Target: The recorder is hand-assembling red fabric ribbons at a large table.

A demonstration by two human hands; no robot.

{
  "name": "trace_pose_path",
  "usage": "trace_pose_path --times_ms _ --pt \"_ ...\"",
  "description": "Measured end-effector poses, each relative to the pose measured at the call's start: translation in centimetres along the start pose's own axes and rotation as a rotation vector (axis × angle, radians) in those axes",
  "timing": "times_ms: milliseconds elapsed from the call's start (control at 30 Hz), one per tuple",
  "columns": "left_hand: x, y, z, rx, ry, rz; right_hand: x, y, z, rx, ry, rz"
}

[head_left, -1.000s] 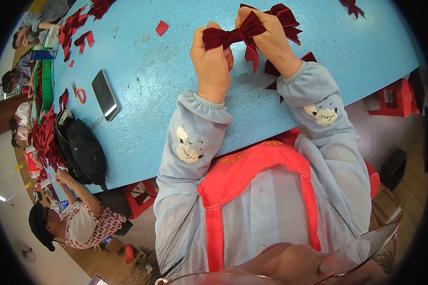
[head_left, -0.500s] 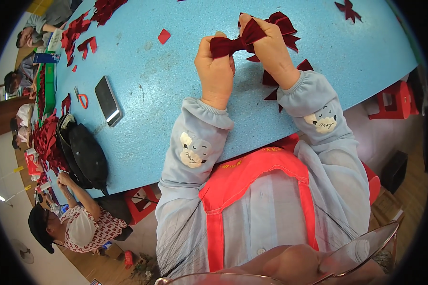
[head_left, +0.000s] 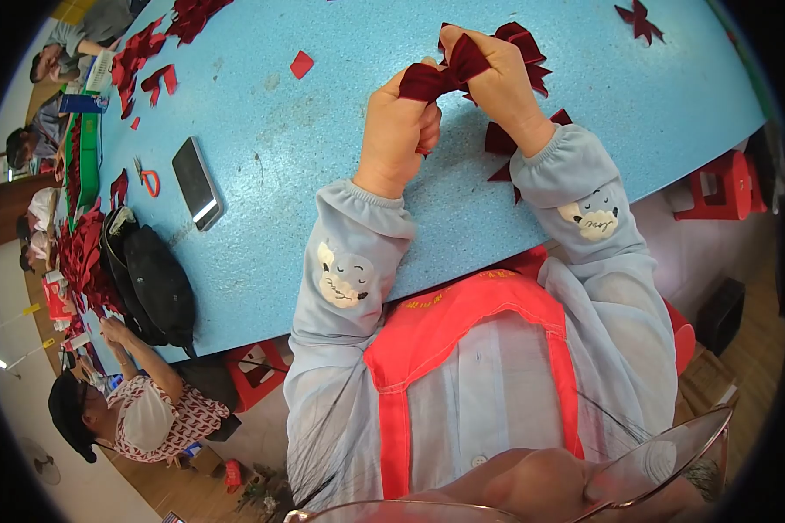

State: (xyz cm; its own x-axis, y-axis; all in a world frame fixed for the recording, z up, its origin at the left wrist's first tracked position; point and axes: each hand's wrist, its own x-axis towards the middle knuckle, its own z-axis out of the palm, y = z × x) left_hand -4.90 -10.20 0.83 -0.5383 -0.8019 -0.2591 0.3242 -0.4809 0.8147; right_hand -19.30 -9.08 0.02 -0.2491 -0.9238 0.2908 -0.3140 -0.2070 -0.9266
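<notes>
A dark red velvet bow point(head_left: 432, 80) is held up over the blue table between my two hands. My left hand point(head_left: 392, 131) is closed on its left loop, fingers curled underneath. Pinching the other side near the centre, my right hand point(head_left: 504, 87) covers part of the bow. Behind and beside my right hand lie more finished-looking bows point(head_left: 525, 52), partly hidden by it. Another dark red bow point(head_left: 501, 139) rests under my right wrist, mostly covered.
On the blue table point(head_left: 279, 227) lie a phone point(head_left: 197, 183), orange-handled scissors point(head_left: 150, 181), a black bag point(head_left: 153, 283) and a red scrap point(head_left: 302, 64). Red ribbon heaps point(head_left: 85, 248) line the left side. A co-worker point(head_left: 144, 410) sits at lower left. One bow point(head_left: 640, 21) lies far right.
My left hand has turned and shifted slightly, its fingers now curled lower beneath the bow's left loop. The right hand stays nearly in place, still pinching the bow.
</notes>
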Motion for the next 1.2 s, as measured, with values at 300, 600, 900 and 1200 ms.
trace_pose_path --times_ms 300,600,900,1200 --pt "0.1 0.1 0.3 0.069 -0.029 -0.059 0.4 1.6 0.3 -0.049 -0.034 -0.342" --pt "0.1 0.0 0.4 0.037 -0.092 0.017 -0.6 0.4 0.7 0.121 0.026 -0.161" --pt "0.3 -0.3 0.0 -0.007 -0.086 -0.018 -0.6 -0.1 0.8 0.293 -0.023 0.077" --pt "1.0 -0.2 -0.6 -0.061 -0.033 -0.047 1.2 0.2 -0.8 0.197 -0.226 -0.044"
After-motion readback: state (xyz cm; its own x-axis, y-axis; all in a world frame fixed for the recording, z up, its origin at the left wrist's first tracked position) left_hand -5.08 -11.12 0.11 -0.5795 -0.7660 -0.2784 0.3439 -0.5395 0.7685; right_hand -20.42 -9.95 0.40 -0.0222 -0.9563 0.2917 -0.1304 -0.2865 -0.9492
